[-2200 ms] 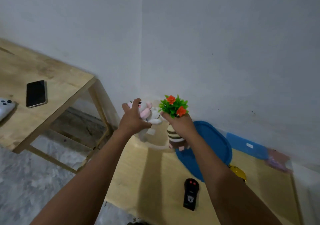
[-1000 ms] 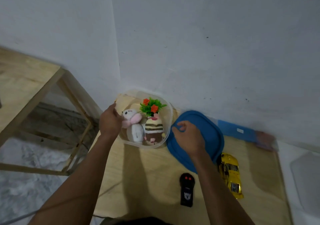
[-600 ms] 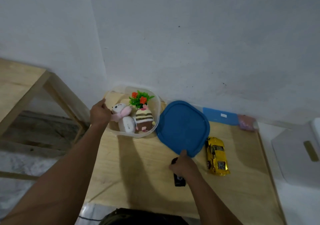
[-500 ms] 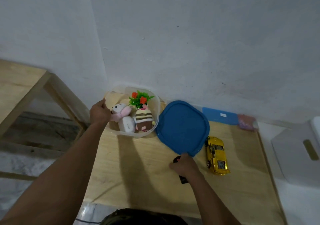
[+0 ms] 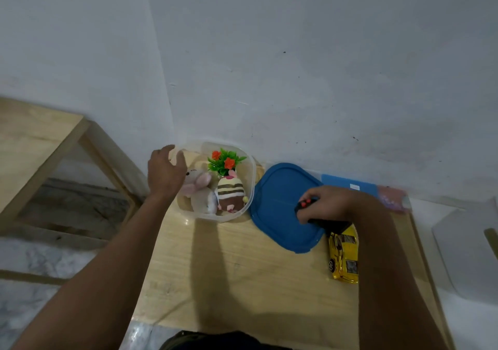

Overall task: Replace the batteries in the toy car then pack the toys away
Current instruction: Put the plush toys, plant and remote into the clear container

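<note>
A clear plastic container (image 5: 249,188) stands on the low wooden table (image 5: 242,274) by the wall. Inside it are a white and pink plush bunny (image 5: 200,188), a striped plush toy (image 5: 231,194) and a plastic plant with orange flowers (image 5: 225,161). My left hand (image 5: 165,173) hovers over the container's left rim with relaxed fingers. My right hand (image 5: 331,205) grips the black remote control (image 5: 304,204) above the blue lid (image 5: 280,209). The yellow toy car (image 5: 343,255) lies on the table right of the lid.
A flat blue piece (image 5: 349,186) and a pink packet (image 5: 393,200) lie against the wall behind my right hand. A taller wooden table (image 5: 32,145) stands at the left. A white object (image 5: 466,250) sits at the right, off the table.
My right hand picked the remote control up from the table and lifted it over the blue lid. My left hand came off the container's rim and opened.
</note>
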Demonstrator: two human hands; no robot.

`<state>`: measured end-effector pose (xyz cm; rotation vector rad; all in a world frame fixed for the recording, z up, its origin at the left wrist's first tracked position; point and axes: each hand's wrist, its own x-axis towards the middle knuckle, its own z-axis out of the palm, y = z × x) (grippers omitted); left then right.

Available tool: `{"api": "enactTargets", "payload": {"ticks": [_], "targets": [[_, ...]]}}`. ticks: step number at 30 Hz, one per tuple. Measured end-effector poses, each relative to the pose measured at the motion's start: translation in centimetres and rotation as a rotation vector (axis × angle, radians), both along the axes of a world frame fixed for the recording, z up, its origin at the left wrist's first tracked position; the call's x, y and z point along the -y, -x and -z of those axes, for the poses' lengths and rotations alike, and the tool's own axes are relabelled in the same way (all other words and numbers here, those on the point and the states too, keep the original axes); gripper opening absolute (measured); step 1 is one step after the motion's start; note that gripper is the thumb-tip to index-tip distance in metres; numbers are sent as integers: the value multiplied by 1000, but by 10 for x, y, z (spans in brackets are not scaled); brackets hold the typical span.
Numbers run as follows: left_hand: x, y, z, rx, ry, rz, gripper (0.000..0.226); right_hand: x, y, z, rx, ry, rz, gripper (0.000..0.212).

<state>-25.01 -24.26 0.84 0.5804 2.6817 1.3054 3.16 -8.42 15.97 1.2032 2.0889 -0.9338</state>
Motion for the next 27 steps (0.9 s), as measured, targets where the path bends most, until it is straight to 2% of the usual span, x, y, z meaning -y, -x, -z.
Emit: {"api": "enactTargets", "payload": {"ticks": [3,6,8,11,13,17,20,24,27], "targets": [[-17,-5,-23,41,-127,213,37,-4,22,-10,19,-93,0,28],[-39,-20,-40,150,-124,462,38,-8,39,-8,-31,-205,65,23],[-55,-33,-47,190,-92,639,47,-11,46,-5,-74,-296,114,20],[-75,-48,-49,-20,33,877,65,-12,47,-6,-90,-404,81,25],[-85,-57,-52,-135,90,962,67,-10,44,-10,-124,-435,51,34],[-98,-71,-66,-131,166,1052,54,-7,36,-19,-164,-452,-23,43],[-107,-80,-74,-49,162,1093,38,-11,30,-30,-198,-527,-32,46],[-113,-101,-85,194,-10,1132,24,-19,19,-37,-257,-592,29,47],[-111,-98,-95,198,-123,971,23,-25,8,-35,-352,-646,109,48]]}}
